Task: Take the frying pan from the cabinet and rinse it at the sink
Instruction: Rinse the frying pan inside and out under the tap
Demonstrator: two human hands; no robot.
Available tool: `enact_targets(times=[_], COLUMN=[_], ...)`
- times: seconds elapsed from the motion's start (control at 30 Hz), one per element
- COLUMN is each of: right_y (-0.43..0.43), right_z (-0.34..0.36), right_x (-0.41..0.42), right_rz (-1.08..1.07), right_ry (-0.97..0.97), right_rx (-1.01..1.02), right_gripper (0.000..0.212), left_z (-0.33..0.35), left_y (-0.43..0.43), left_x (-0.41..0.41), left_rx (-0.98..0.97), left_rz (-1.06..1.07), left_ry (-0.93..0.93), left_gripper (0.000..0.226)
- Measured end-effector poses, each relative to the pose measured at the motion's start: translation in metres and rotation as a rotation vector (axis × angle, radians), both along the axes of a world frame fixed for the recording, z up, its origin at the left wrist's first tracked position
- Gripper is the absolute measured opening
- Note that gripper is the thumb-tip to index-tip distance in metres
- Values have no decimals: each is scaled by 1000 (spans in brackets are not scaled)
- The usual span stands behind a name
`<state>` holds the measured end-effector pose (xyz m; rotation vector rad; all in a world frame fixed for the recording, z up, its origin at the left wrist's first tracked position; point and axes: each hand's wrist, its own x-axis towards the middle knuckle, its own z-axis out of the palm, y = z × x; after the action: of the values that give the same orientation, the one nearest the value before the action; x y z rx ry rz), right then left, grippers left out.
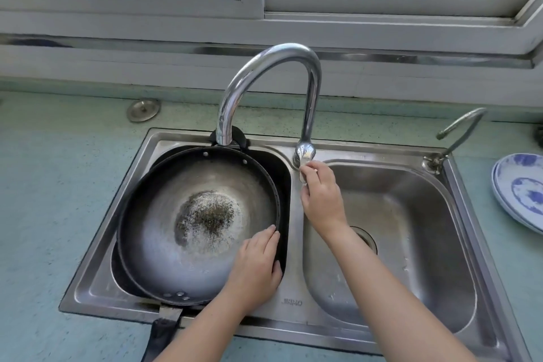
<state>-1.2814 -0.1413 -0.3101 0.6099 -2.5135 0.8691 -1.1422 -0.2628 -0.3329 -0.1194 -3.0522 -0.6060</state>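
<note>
A large dark frying pan [164,229] lies tilted in the left basin of a steel double sink [296,288], its worn centre speckled and its black handle [164,329] sticking out over the front rim. My left hand [255,267] grips the pan's right rim, fingers inside and thumb outside. My right hand [320,197] is closed on the lever of the chrome tap [305,156] at the divider between the basins. The curved spout [226,114] ends over the pan's far edge. No water stream is visible.
The right basin [411,214] holds only a drain. Blue-and-white plates [520,191] are stacked on the green counter at right. A small second tap [458,132] stands at the sink's far right corner. A round metal cap [143,109] sits on the counter at back left. Window frames run behind.
</note>
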Motion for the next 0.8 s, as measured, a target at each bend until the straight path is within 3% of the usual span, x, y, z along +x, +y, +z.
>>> enact_targets(times=[0.17, 0.6, 0.8], right_y=[4, 3, 4], right_z=[5, 27, 31], right_x=[-9, -21, 0], right_rz=[76, 121, 94], right_ry=[-80, -174, -199], right_rx=[-17, -25, -23], right_gripper=[35, 23, 38], left_z=[-3, -5, 4], left_y=[1, -1, -3], left_x=[2, 3, 9], left_rx=[10, 5, -7], left_rz=[14, 0, 29], left_ry=[30, 55, 37], left_gripper=[51, 53, 53])
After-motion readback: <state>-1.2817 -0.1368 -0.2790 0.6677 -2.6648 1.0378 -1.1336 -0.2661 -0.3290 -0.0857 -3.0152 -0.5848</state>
